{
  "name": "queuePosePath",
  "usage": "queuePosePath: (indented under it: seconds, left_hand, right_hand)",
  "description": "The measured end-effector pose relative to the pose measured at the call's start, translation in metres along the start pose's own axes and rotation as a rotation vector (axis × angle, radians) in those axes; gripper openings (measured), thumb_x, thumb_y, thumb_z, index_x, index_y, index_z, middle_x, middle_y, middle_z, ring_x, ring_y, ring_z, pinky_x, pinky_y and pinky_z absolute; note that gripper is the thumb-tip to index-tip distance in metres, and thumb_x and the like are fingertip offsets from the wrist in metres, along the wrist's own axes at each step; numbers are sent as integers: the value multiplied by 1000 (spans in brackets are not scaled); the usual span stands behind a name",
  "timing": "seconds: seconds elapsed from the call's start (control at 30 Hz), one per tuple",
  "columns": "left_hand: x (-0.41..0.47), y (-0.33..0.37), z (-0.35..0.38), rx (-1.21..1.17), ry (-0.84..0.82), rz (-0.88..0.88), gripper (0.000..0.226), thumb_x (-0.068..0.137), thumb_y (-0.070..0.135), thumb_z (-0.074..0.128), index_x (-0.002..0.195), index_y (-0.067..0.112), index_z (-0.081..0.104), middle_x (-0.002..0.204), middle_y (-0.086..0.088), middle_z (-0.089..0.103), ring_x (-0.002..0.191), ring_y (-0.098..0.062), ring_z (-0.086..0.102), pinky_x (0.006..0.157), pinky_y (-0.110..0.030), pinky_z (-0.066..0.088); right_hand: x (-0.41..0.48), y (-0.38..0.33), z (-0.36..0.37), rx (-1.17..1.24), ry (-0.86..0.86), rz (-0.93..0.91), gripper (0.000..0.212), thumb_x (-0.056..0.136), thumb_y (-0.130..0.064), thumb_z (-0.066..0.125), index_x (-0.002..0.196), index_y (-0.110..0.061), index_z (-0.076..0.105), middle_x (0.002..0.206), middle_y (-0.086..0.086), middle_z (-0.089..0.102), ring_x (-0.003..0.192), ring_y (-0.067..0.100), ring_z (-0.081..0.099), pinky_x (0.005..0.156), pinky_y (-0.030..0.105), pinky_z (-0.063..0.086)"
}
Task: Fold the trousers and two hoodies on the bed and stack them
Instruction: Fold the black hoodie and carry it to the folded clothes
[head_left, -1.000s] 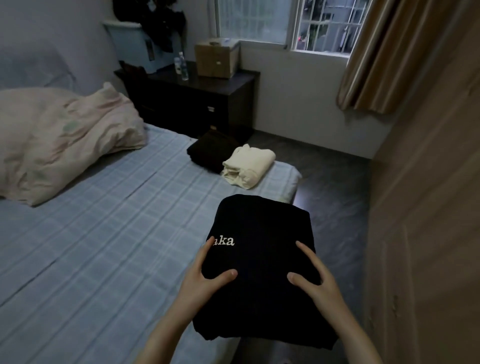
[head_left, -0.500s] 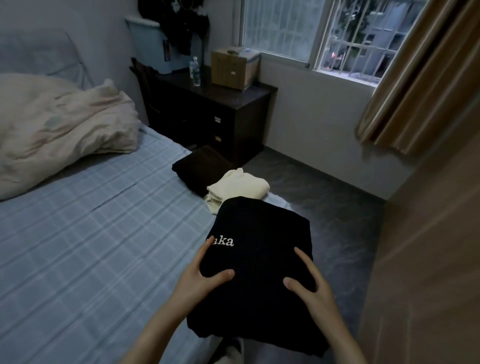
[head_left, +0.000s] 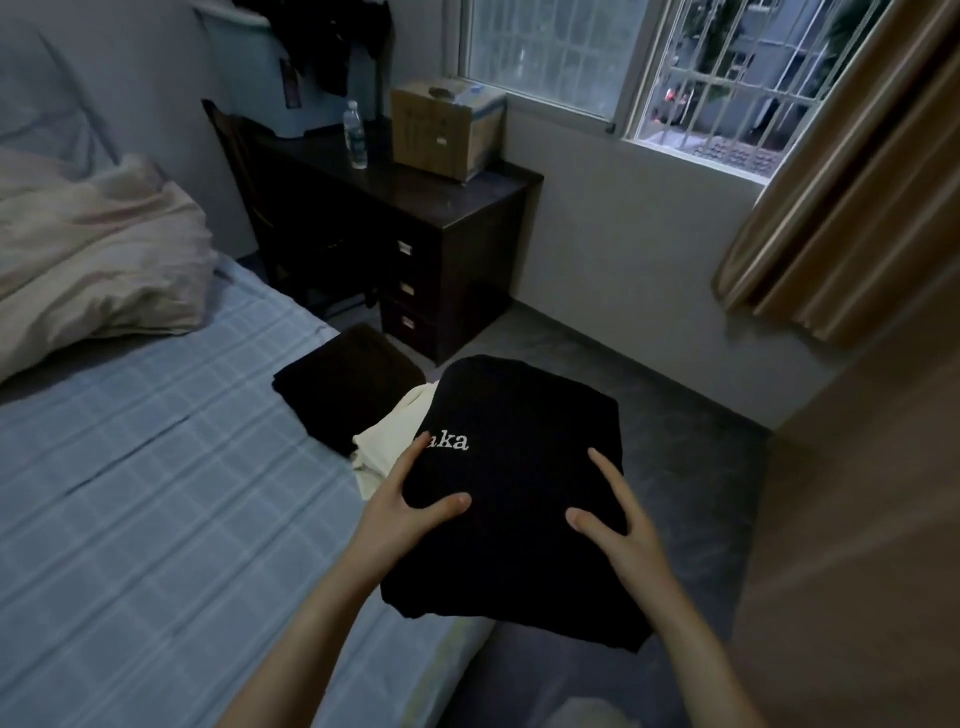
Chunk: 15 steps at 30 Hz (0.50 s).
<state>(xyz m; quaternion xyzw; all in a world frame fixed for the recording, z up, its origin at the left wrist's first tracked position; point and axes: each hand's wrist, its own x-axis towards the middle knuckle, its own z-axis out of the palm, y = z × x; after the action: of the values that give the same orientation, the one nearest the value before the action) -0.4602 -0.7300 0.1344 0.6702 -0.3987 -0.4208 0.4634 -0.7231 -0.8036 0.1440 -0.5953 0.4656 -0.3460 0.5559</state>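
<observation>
A folded black hoodie (head_left: 519, 467) with white lettering is held in the air over the bed's corner. My left hand (head_left: 410, 506) grips its left edge with the thumb on top. My right hand (head_left: 615, 522) grips its right side the same way. Under and beyond it lies a folded cream garment (head_left: 387, 441), partly hidden by the black hoodie. A folded dark garment (head_left: 348, 387) lies just beyond the cream one on the blue checked bed (head_left: 156, 467).
A crumpled beige duvet (head_left: 88, 260) fills the bed's far left. A dark desk (head_left: 415, 218) with a bottle (head_left: 355, 136) and cardboard box (head_left: 441, 130) stands past the bed. A wooden wardrobe (head_left: 872, 493) lines the right; grey floor lies between.
The black hoodie has been lifted off the bed and carried forward in both hands, now overlapping the cream garment. The view has moved closer to the bed's corner.
</observation>
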Motion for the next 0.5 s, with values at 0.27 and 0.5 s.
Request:
queuePosePath:
  seconds: [0.27,0.5]
  left_hand:
    - [103,18,80,-38,198,-62,94,51,71,79,134,65,34,134,26,46,116,1,51,91,-16,41]
    - [143,46,153,-120,483,-138,92,54,71,79,133,66,33,130,30,45,108,15,46,82,-6,38]
  right_hand:
    - [152,8,-79,-69,-236,8,62,90,-20,71,132,-60,50,126,-45,49,115,-22,48,82,1,45]
    - [277,-4,-131,-155,-525,-29,61,88,-20,72,130,-60,51,127,-38,52,113,-22,49,81,5,47]
